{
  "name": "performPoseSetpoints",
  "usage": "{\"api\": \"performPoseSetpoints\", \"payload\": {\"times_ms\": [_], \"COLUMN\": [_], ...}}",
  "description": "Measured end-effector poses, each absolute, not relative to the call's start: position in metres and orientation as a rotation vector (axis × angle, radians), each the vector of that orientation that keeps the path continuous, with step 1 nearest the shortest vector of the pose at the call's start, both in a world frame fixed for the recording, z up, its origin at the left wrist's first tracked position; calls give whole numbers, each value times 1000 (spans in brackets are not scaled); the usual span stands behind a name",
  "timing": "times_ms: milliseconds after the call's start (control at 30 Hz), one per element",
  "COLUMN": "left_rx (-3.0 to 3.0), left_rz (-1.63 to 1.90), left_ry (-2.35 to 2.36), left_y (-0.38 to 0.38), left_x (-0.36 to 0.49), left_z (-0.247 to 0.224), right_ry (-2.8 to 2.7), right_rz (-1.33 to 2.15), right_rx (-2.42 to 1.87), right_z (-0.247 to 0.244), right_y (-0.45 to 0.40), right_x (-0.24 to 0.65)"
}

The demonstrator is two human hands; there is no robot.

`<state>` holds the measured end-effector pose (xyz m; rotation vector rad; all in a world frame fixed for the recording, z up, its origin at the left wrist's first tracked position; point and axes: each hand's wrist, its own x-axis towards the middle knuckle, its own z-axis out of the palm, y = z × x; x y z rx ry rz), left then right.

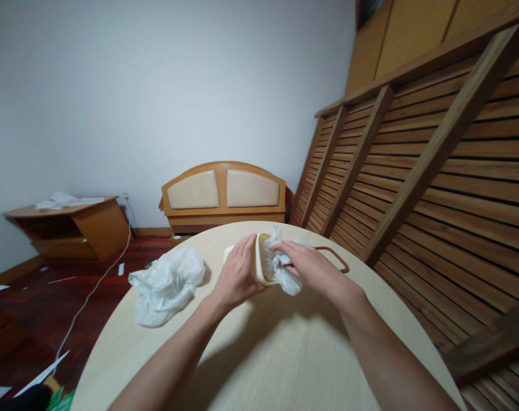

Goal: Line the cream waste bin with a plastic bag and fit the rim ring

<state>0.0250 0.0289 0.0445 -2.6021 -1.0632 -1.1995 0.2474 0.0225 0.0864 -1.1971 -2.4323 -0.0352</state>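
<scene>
My left hand (pixel 238 267) is wrapped round a cream-coloured container (pixel 258 260), which is tipped on its side with its mouth facing right. In my right hand (pixel 297 260) is a crumpled white plastic bag (pixel 280 265), gripped at the container's mouth; part of the bag sits inside the opening and part hangs below my fingers. Behind my right wrist, a brown loop (pixel 338 257) like a handle shows above the table; what it joins is hidden. Left of my left hand, another crumpled white plastic bag (pixel 169 285) lies on the round table (pixel 285 354).
A wooden slatted frame (pixel 413 171) leans along the right side, close to the table. Beyond the table stands a padded headboard (pixel 222 191). On the left is a low wooden desk (pixel 71 222) with papers on it. A white cable (pixel 92 291) runs across the floor.
</scene>
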Motion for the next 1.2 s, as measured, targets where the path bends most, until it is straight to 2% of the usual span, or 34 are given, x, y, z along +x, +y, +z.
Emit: {"api": "performPoseSetpoints", "payload": {"times_ms": [400, 767, 1200], "left_rx": [-2507, -2480, -2502], "left_rz": [-1069, -1060, -1005], "left_ry": [-1175, -1284, -1287], "left_y": [25, 35, 52], "left_x": [30, 28, 17], "left_z": [42, 29, 14], "right_ry": [-2414, -2523, -2322], "right_rz": [179, 57, -147], "right_rx": [-1569, -1565, -1485], "right_z": [74, 77, 97], "right_y": [20, 20, 18], "right_x": [243, 248, 270]}}
